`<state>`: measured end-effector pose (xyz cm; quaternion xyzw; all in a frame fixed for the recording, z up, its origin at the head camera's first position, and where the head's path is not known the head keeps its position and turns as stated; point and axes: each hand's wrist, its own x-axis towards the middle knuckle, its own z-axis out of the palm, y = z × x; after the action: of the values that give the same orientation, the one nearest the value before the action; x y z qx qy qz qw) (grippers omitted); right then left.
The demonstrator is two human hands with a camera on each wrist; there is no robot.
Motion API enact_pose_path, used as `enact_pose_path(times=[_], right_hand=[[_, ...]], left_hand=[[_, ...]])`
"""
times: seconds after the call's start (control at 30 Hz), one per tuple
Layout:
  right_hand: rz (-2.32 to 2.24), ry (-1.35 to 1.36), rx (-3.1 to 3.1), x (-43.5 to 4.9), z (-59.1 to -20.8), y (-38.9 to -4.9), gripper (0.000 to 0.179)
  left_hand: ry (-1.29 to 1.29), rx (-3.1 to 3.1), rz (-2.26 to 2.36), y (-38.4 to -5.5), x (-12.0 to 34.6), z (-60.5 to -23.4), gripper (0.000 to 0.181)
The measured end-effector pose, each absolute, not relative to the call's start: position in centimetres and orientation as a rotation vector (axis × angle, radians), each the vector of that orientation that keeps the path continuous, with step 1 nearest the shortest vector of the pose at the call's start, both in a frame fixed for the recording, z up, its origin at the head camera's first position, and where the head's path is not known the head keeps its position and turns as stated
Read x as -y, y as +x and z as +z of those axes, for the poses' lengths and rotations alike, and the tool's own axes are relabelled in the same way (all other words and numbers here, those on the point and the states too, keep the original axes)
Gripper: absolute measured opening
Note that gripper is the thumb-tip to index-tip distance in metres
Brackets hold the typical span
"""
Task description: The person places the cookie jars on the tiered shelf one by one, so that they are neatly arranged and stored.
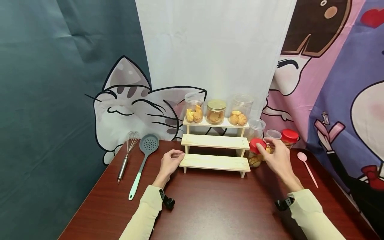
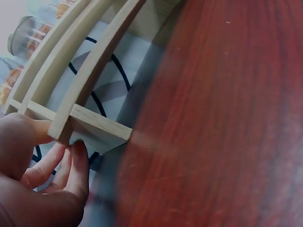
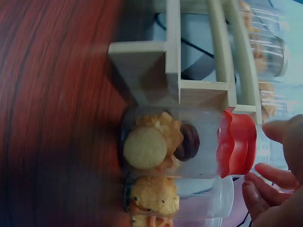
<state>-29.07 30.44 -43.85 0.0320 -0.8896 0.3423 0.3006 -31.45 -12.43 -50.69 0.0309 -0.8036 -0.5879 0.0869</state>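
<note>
From where I'm watching, a person is leaning both arms in over a dark reddish counter, where a three-tiered wooden rack is standing. The left hand is pinching the left end of the rack's lowest shelf, its thumb lying above the edge and its fingers curling up beneath. The right hand is hovering at the red lid of a clear jar, thumb and fingers loosely parted; I can't tell whether the fingertips are quite touching the lid, but they aren't closing round it. That jar is standing upright on the counter, just beside the rack's right end, and it is holding biscuits, a dark one showing among the paler ones. Near it, an open-looking clear jar, a smaller clear jar and a second red-topped jar are crowding together. On the rack's top shelf, a gold-lidded jar is sitting between two clear jars, all three holding biscuits, while the two lower shelves are showing bare wood. A pink spoon is lying over to the right; a whisk and a grey slotted skimmer are lying to the left. Behind everything, a cartoon-printed cloth is hanging.
</note>
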Motion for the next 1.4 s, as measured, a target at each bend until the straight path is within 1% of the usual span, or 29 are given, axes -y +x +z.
enact_pose_path(times=[0.1,0.2,0.53,0.7,0.9,1.0,1.17,1.4], right_hand=[[0.84,0.172,2.393,-30.4,-44.2,-29.6,0.056],[0.8,0.211,2.4,-30.2,-44.5,-29.9,0.061],[0.79,0.261,2.35,-30.2,-45.2,-30.1,0.061],[0.835,0.214,2.342,-30.1,-45.3,-30.0,0.061],[0.87,0.094,2.3,-30.0,-45.1,-29.2,0.063],[0.885,0.049,2.255,-29.9,-44.5,-28.9,0.065],[0.944,0.017,2.139,-29.7,-42.4,-28.5,0.061],[0.977,0.05,2.026,-29.1,-39.4,-28.5,0.063]], left_hand=[[0.095,2.389,-1.762,-31.3,12.3,-51.0,0.018],[0.084,2.376,-1.776,-31.3,12.2,-51.3,0.019],[0.072,2.316,-1.828,-31.2,12.1,-51.2,0.02],[0.073,2.322,-1.788,-31.4,11.9,-51.3,0.019],[0.058,2.326,-1.77,-31.5,11.9,-51.5,0.019],[0.075,2.339,-1.765,-31.5,12.0,-51.6,0.019],[0.083,2.336,-1.777,-31.5,12.0,-51.6,0.019],[0.088,2.314,-1.81,-31.4,12.0,-51.5,0.019]])
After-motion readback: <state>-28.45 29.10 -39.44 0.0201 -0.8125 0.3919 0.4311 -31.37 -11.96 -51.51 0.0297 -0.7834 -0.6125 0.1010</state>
